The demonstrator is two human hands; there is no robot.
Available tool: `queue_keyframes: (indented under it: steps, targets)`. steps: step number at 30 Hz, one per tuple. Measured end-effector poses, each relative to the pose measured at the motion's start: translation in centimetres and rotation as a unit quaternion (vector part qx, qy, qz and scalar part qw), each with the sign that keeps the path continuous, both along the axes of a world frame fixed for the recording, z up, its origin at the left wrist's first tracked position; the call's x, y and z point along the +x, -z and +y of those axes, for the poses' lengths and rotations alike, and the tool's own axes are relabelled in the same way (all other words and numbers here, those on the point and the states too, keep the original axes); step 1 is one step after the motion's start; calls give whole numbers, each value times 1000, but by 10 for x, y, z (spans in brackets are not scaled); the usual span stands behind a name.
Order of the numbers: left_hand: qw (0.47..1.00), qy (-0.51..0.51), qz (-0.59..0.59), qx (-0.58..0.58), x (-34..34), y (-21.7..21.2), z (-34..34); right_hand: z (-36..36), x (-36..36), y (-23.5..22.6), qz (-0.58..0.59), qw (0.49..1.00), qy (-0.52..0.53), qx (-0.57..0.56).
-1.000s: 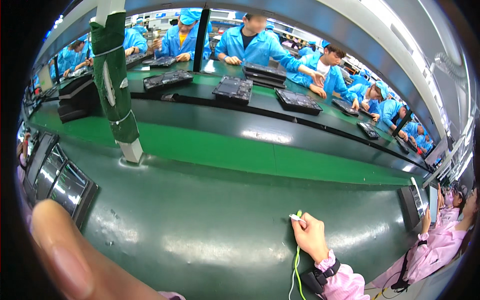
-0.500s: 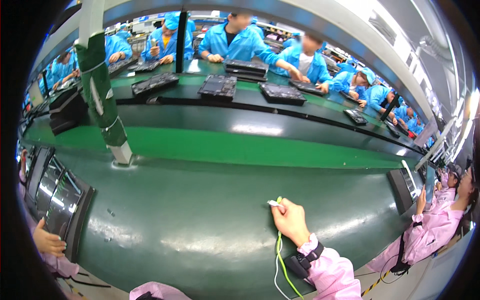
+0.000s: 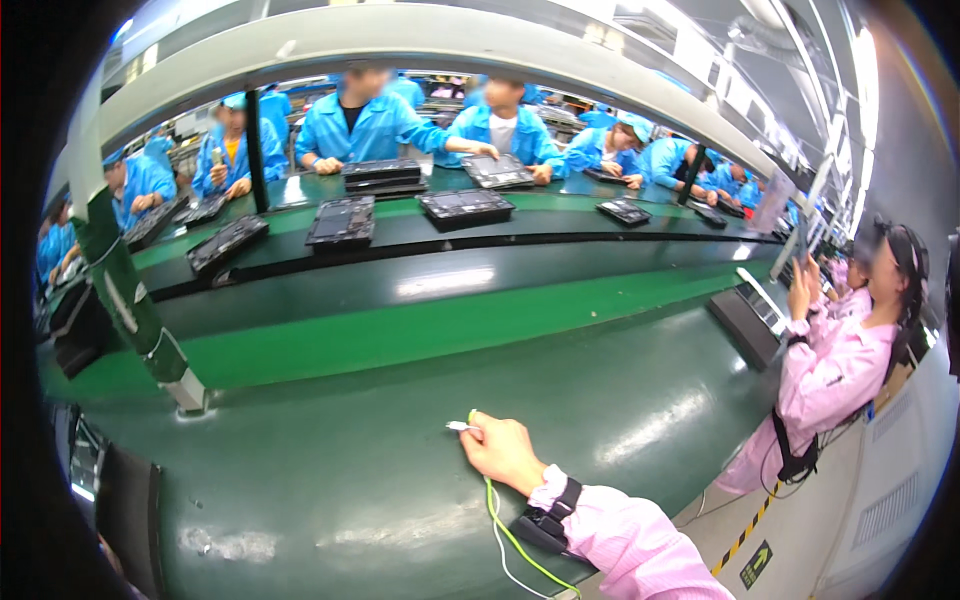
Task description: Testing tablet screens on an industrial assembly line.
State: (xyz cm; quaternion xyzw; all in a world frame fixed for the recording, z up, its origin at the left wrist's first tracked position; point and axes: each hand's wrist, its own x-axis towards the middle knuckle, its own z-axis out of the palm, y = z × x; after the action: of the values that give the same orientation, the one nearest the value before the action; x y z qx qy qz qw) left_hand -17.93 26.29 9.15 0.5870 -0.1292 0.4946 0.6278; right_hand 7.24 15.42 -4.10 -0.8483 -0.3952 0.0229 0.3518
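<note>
My right hand is closed over the dark green bench top, its forearm in a pink sleeve coming in from the lower right. From the fingers sticks out the white plug of a cable, pointing left. A light green cord and a thin white cable hang from the hand and run down past the bench's near edge. Strapped round my right wrist is a black band with a dark box on it. My left hand is out of view.
A dark device on a stand is at the bench's right end, near a pink-clad person. Another dark panel stands at left. A wrapped post rises there. Beyond, workers in blue handle black units.
My view has swung to the right, so the bench and workers appear farther left. My right hand still grips the cable. The pink sleeve at the bottom edge has left the picture.
</note>
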Motion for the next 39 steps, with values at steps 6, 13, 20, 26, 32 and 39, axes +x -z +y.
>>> queue_keyframes:
  steps: [6, 13, 20, 26, 32, 39]
  targets:
    - [999, 39, -19, -8, 21, -6, -17, -2, 2, -1, 22, 999, -23, -14]
    - [999, 38, -34, -5, 29, -11, -36, -3, 3, 6, -13, 1000, -12, 21]
    - [999, 16, -40, 10, 22, -20, -43, -5, 3, 4, -13, 1000, -24, -8]
    - [998, 8, -53, 13, 14, -23, -45, -6, 2, 1, 5, 999, -30, 14]
    - [997, 11, -75, 10, 8, -27, -48, -5, 0, 0, 4, 1000, -22, 9]
    - [994, 2, -109, 11, -5, -36, -54, -5, -2, 0, 10, 1000, -6, -17]
